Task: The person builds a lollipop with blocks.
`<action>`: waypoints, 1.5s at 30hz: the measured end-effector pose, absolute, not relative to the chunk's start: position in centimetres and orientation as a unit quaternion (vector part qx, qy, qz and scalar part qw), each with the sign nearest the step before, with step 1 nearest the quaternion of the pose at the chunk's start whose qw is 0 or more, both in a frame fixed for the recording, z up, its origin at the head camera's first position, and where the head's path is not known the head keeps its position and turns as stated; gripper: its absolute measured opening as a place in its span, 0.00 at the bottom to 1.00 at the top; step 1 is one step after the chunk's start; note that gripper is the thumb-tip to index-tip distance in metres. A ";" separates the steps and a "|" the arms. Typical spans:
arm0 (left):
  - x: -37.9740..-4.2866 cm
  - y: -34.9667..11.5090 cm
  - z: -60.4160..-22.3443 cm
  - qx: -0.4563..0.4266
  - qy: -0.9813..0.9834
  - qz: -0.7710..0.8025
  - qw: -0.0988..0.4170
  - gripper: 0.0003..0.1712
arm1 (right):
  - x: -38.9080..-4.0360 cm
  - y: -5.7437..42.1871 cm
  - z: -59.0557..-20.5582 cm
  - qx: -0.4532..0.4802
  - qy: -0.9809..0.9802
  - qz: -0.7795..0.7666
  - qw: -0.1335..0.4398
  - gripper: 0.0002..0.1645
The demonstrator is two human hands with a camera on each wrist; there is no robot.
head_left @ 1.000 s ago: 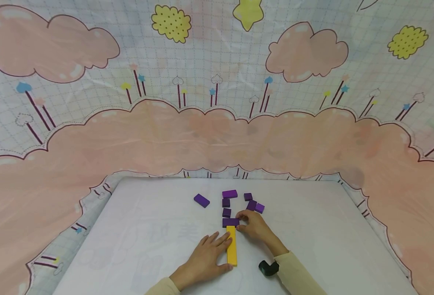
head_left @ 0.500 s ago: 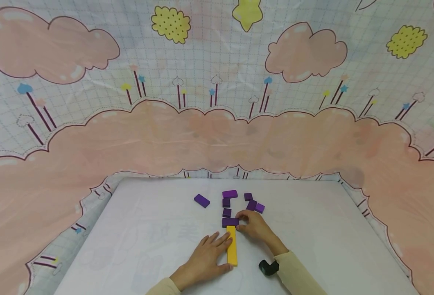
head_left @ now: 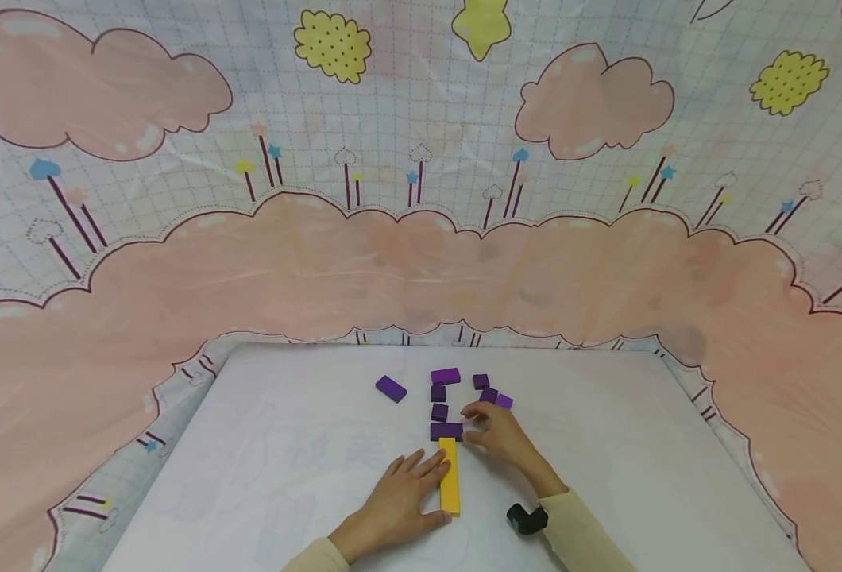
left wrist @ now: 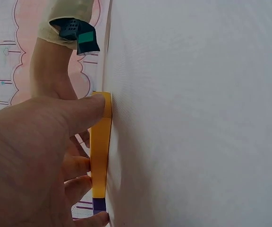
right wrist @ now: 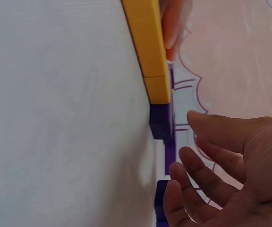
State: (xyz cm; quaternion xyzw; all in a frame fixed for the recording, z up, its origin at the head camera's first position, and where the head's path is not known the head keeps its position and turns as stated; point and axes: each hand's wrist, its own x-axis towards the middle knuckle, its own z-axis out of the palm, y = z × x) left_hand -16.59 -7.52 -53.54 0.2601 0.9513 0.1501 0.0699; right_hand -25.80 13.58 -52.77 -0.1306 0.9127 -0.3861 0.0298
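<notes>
A long yellow block (head_left: 449, 481) lies on the white table, its far end against a purple oblong block (head_left: 446, 431). My left hand (head_left: 410, 496) rests on the yellow block, fingers spread along its top and thumb (left wrist: 91, 109) at its near end. Just right of the purple oblong is my right hand (head_left: 500, 433), fingers loosely bent. In the right wrist view nothing sits between those fingers (right wrist: 207, 177). Beyond the oblong, two small purple cubes (head_left: 439, 412) stand in a column, topped by another purple oblong (head_left: 446, 376).
Right of the column is a small group of purple blocks (head_left: 481, 382), partly behind my right fingers. A loose purple oblong (head_left: 391, 388) lies at the left. A dark wrist camera (head_left: 527, 519) sits at the right sleeve. A patterned cloth (head_left: 421, 270) rises behind the table (head_left: 264, 461).
My right hand has drawn slightly rightward, away from the end of the near purple oblong, and its wrist has shifted right. The left hand and the yellow block stay in place.
</notes>
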 end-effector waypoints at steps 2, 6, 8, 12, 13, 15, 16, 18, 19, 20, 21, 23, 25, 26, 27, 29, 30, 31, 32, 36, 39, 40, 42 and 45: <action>-16.6 -7.6 -53.6 0.259 0.951 0.150 0.072 0.42 | -25.8 13.5 -52.4 -0.126 0.909 -0.396 0.027 0.18; -16.6 -7.6 -53.7 0.259 0.952 0.151 0.071 0.42 | -26.0 13.3 -51.8 -0.116 0.905 -0.409 0.023 0.16; -16.6 -7.7 -53.7 0.260 0.951 0.151 0.068 0.42 | -26.1 13.2 -51.7 -0.115 0.904 -0.412 0.021 0.16; -16.5 -7.7 -53.8 0.264 0.951 0.153 0.059 0.42 | -26.4 12.8 -51.7 -0.119 0.899 -0.422 0.013 0.15; -16.5 -7.7 -53.7 0.264 0.950 0.154 0.058 0.42 | -26.5 12.7 -51.7 -0.119 0.897 -0.425 0.011 0.15; -16.4 -7.7 -53.7 0.263 0.950 0.155 0.059 0.42 | -26.7 12.5 -51.8 -0.118 0.895 -0.431 0.008 0.14; -16.4 -7.7 -53.7 0.262 0.951 0.155 0.061 0.42 | -26.8 12.3 -51.8 -0.117 0.893 -0.435 0.008 0.14; -16.4 -7.7 -53.7 0.262 0.951 0.156 0.062 0.42 | -27.1 12.1 -51.9 -0.115 0.893 -0.436 0.008 0.14; -16.4 -7.7 -53.7 0.261 0.951 0.155 0.062 0.42 | -27.2 12.0 -52.0 -0.114 0.893 -0.436 0.008 0.14; -16.4 -7.7 -53.7 0.262 0.951 0.155 0.061 0.42 | -27.3 11.8 -52.0 -0.113 0.893 -0.435 0.008 0.14; -16.4 -7.7 -53.8 0.263 0.951 0.154 0.059 0.42 | -27.4 11.7 -52.0 -0.111 0.893 -0.435 0.009 0.14; -16.4 -7.7 -53.8 0.264 0.951 0.153 0.056 0.42 | -27.5 11.4 -52.1 -0.106 0.894 -0.436 0.013 0.14; -16.5 -7.7 -53.8 0.264 0.950 0.154 0.057 0.42 | -27.6 11.2 -52.1 -0.105 0.892 -0.440 0.014 0.15; -16.5 -7.7 -53.8 0.263 0.950 0.154 0.060 0.42 | -27.7 11.1 -52.1 -0.102 0.891 -0.442 0.016 0.15; -16.5 -7.7 -53.8 0.262 0.950 0.155 0.063 0.42 | -27.8 11.0 -52.1 -0.101 0.890 -0.444 0.019 0.15; -16.5 -7.7 -53.8 0.262 0.950 0.154 0.067 0.42 | -28.0 10.7 -52.3 -0.099 0.891 -0.443 0.021 0.16; -16.6 -7.7 -53.8 0.262 0.950 0.154 0.068 0.42 | -28.1 10.6 -52.3 -0.103 0.892 -0.439 0.021 0.16; -16.6 -7.6 -53.8 0.262 0.951 0.153 0.068 0.42 | -28.3 10.5 -52.4 -0.104 0.894 -0.436 0.021 0.16; -16.5 -7.6 -53.8 0.262 0.950 0.152 0.068 0.42 | -28.4 10.5 -52.5 -0.106 0.896 -0.431 0.021 0.16; -16.4 -7.6 -53.8 0.266 0.950 0.150 0.061 0.42 | -28.9 10.2 -52.7 -0.114 0.904 -0.411 0.020 0.16; -16.4 -7.5 -53.8 0.267 0.951 0.147 0.056 0.42 | -29.0 10.1 -52.8 -0.109 0.909 -0.402 0.028 0.15; -16.4 -7.5 -53.8 0.266 0.951 0.145 0.057 0.42 | -29.0 10.0 -52.8 -0.107 0.910 -0.399 0.030 0.15; -16.4 -7.5 -53.8 0.265 0.952 0.144 0.056 0.42 | -29.1 10.0 -52.8 -0.106 0.913 -0.393 0.032 0.15; -16.4 -7.4 -53.8 0.264 0.952 0.144 0.055 0.41 | -29.1 9.9 -52.9 -0.103 0.916 -0.385 0.034 0.15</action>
